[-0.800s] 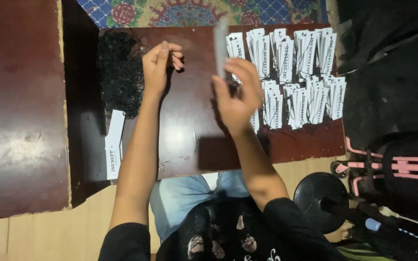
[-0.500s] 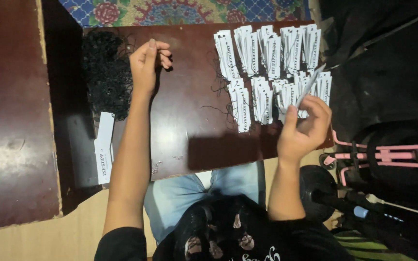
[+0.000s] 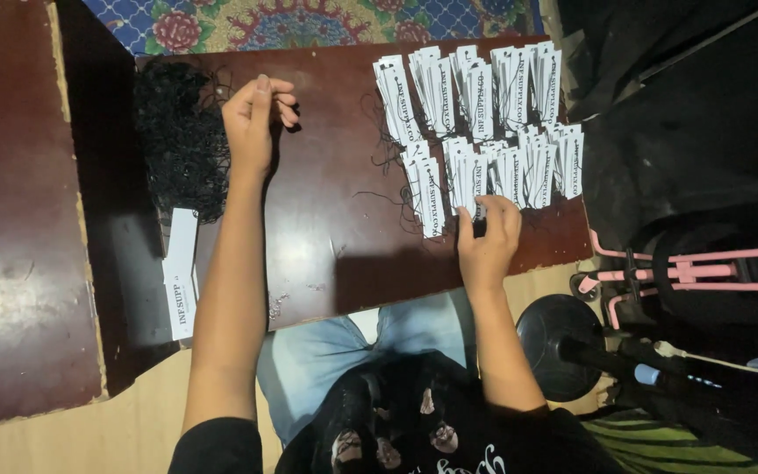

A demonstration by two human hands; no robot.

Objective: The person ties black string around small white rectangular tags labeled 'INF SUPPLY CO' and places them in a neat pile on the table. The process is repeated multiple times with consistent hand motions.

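- The right hand [image 3: 487, 241] lies with its fingers [image 3: 467, 219] bent down onto a white paper tag [image 3: 482, 204] at the near edge of the tag rows; whether it pinches the tag or only presses it flat I cannot tell.
- The left hand [image 3: 254, 118] is loosely curled, fingertips drawn together as if pinching a thin black string [image 3: 296, 114]; the strand itself is too fine to make out clearly.
- Just beyond the left hand, on its outer side, sits a tangled heap of black strings [image 3: 182, 132].
- Step in hand, as I judge it: a strung tag is being laid into the rows while the other hand draws a fresh string from the heap.
- The next move calls for squaring the tag with its neighbours before letting go.
- The tag's long axis runs away from the body, roughly parallel to the others, one short end toward the right hand.
- Beyond the right hand, the rows of tags [image 3: 484, 114] overlap like shingles on the dark wooden table [image 3: 335, 237].
- Beside the left forearm, a stack of unstrung tags [image 3: 181, 272] lies apart.
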